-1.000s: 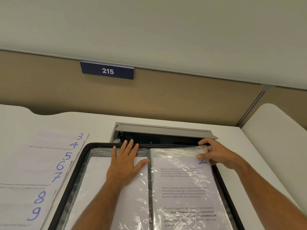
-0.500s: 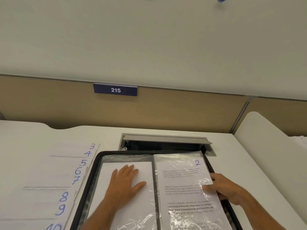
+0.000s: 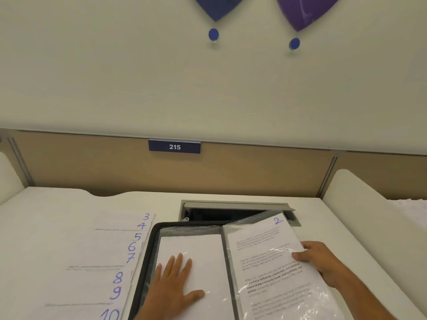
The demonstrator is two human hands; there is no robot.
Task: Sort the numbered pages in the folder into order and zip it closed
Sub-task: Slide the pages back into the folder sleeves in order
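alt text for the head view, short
A person's left hand rests flat on the open folder's left sleeve while the right hand lifts page 2. Pages 3 to 10 lie fanned on the desk.

A white desk fills the lower part of the view, with a grey cable-access hatch set into it at about 12 o'clock from the desk's middle, its flap raised over a dark opening. Behind the desk runs a tan partition panel carrying a dark blue plate reading 215 at its upper edge. On the pale wall above, toward 1 o'clock, hang a blue wall shape and a purple wall shape, each with a small blue round disc just below its tip.
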